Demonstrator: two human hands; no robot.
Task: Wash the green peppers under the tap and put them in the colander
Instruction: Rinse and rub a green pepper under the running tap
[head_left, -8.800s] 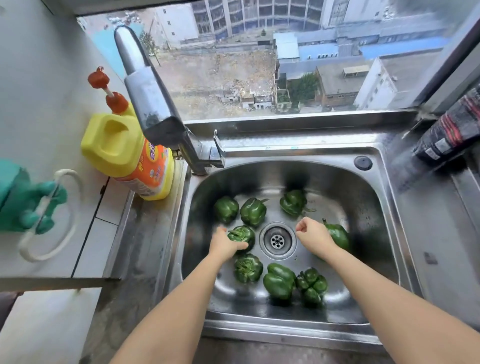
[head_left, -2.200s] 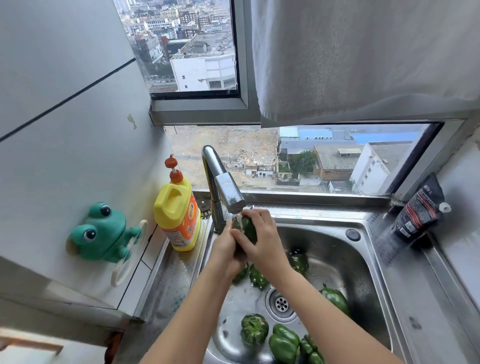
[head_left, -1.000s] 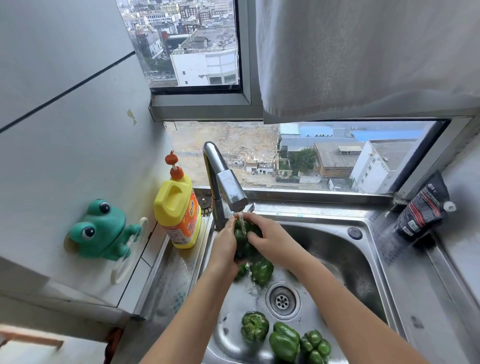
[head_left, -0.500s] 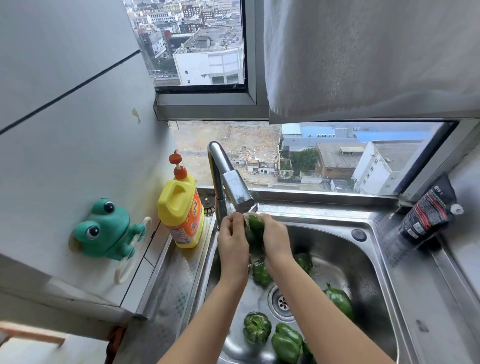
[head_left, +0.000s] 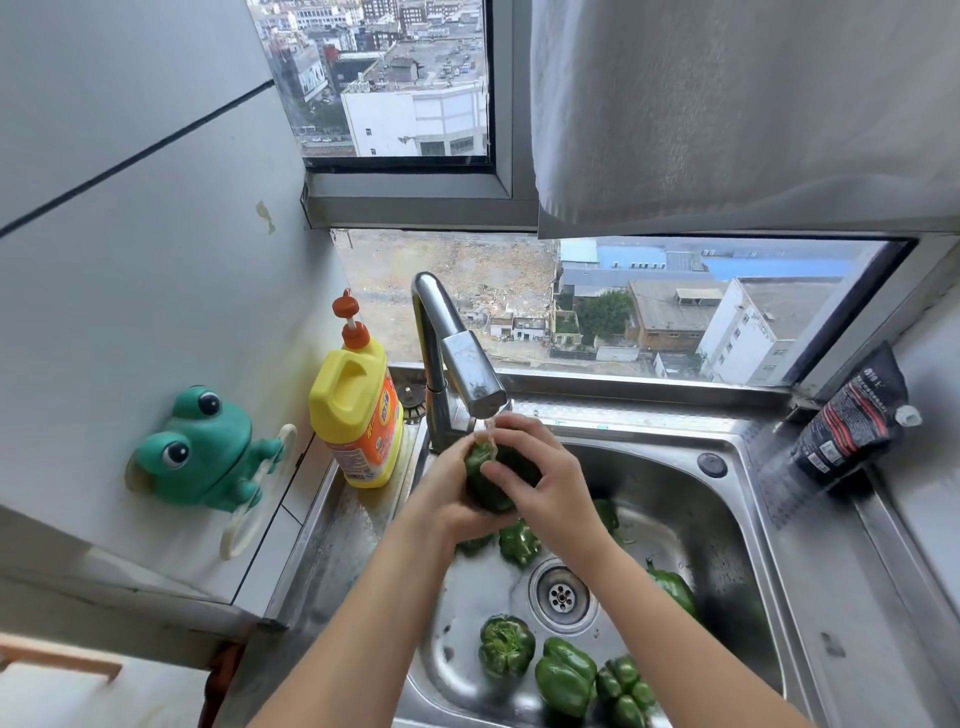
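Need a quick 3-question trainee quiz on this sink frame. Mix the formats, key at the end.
1. Multiple choice: what stands just left of the tap? A) yellow bottle B) kettle C) cutting board
2. True or false: only the right hand holds the green pepper under the water, while the left hand hangs free.
3. Fill in: the other peppers lie in the ____.
Key: 1 A. 2 false, both hands grip it. 3 sink.
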